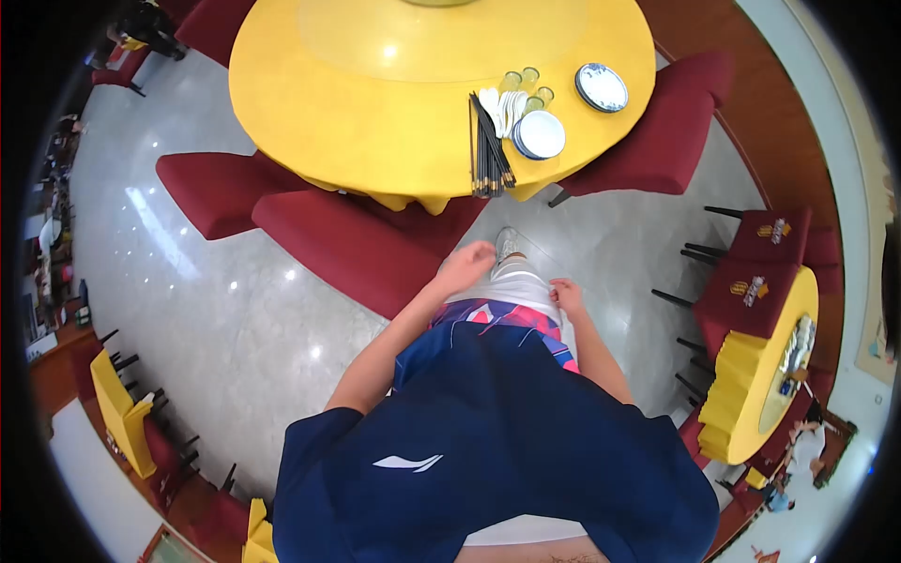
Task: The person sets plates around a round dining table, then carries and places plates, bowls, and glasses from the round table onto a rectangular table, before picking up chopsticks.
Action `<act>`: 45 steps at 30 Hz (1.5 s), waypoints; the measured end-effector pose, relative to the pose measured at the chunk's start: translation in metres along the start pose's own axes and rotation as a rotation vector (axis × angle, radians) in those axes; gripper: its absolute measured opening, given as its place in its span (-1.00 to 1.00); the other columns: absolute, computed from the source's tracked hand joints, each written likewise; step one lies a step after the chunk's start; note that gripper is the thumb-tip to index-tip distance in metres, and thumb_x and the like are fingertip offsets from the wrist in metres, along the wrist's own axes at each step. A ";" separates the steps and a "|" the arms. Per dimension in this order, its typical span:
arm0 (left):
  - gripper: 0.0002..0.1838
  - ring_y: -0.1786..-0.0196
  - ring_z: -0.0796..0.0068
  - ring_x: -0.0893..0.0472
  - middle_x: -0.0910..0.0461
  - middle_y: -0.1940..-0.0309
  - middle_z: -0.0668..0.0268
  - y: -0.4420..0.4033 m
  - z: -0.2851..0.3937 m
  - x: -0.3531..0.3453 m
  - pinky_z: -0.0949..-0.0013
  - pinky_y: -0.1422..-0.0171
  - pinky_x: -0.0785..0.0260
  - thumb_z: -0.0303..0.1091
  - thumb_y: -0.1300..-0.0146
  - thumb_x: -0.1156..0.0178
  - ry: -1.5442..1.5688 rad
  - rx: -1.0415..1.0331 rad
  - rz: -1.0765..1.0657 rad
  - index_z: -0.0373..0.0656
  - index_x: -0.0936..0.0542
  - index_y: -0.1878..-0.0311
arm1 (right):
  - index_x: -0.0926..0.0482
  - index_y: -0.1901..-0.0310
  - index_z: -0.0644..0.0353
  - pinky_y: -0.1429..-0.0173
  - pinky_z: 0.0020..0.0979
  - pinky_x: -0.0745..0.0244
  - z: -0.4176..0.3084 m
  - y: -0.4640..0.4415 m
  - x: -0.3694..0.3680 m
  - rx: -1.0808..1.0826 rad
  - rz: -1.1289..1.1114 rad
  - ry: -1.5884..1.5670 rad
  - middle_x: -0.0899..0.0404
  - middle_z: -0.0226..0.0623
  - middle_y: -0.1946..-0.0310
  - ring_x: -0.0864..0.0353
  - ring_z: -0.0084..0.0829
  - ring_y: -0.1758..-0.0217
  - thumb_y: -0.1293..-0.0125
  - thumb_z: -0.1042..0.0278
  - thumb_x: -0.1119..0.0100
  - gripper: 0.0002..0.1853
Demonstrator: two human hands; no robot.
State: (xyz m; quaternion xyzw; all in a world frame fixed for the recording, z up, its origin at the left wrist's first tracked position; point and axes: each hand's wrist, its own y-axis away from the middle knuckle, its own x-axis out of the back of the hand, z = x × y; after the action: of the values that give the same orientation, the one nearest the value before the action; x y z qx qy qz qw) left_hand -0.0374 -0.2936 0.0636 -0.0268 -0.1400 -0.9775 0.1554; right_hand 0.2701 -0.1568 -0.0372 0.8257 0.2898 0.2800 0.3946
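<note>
My left hand [466, 266] is over my lap at the left, its fingers bent and smeared by motion. My right hand [566, 296] hangs beside my thigh with curled fingers; whether anything is in it is hidden. Ahead stands a round table with a yellow cloth [375, 122]. Near its edge lie black chopsticks [489, 155] in a loose bundle, white spoons [505, 111], stacked white bowls [542, 134], several glasses [530, 78] and a stack of patterned plates [601, 87]. Neither hand touches these things.
Red chairs stand around the table, one at the front left [366, 249] and one at the right [657, 136]. Another yellow-covered table [727, 399] with chairs is at the far right. People are in the distance at the upper left and lower right.
</note>
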 end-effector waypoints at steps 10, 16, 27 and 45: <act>-0.27 -0.01 -0.15 -0.46 -0.44 0.08 -0.16 -0.196 -0.022 0.011 0.06 -0.12 -0.34 0.06 -0.02 -0.36 -0.610 0.335 0.717 -0.35 -0.39 -0.06 | -0.49 0.03 0.02 0.31 -0.45 -0.41 -0.021 -0.023 0.197 -0.181 0.126 -0.204 -0.60 -0.36 0.36 -0.55 -0.53 0.38 -0.37 0.13 0.05 -0.74; -0.34 0.04 -0.02 -0.51 -0.48 0.10 -0.03 -0.233 0.026 -0.008 0.08 -0.06 -0.39 0.08 0.02 -0.39 -0.850 0.350 0.792 -0.22 -0.44 0.02 | -0.49 0.03 0.02 0.27 -0.42 -0.41 0.027 0.003 0.217 -0.313 0.205 -0.348 -0.60 -0.35 0.34 -0.56 -0.51 0.35 -0.32 0.13 0.00 -0.73; -0.48 0.22 0.04 -0.65 -0.64 0.37 -0.03 -0.260 0.014 0.002 0.15 0.09 -0.49 -0.01 0.16 -0.47 -0.684 0.505 0.454 -0.32 -0.59 0.35 | -0.49 -0.02 0.03 0.22 -0.39 -0.44 0.026 0.021 0.154 -0.385 0.089 -0.361 -0.59 -0.30 0.30 -0.58 -0.47 0.30 -0.30 0.09 -0.01 -0.67; -0.54 0.22 -0.12 -0.62 -0.59 0.40 -0.21 -0.275 -0.005 0.066 0.07 0.09 -0.49 -0.10 0.04 -0.26 -0.725 0.338 0.278 -0.45 -0.59 0.43 | -0.52 -0.01 0.08 0.18 -0.40 -0.47 -0.045 0.044 0.070 -0.264 0.194 -0.284 -0.59 -0.30 0.25 -0.56 -0.46 0.21 -0.36 0.13 0.03 -0.69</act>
State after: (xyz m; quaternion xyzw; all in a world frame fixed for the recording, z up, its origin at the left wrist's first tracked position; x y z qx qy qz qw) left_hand -0.1855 -0.0635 -0.0074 -0.3615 -0.3391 -0.8378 0.2287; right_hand 0.2972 -0.1088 0.0394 0.8221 0.1114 0.2327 0.5076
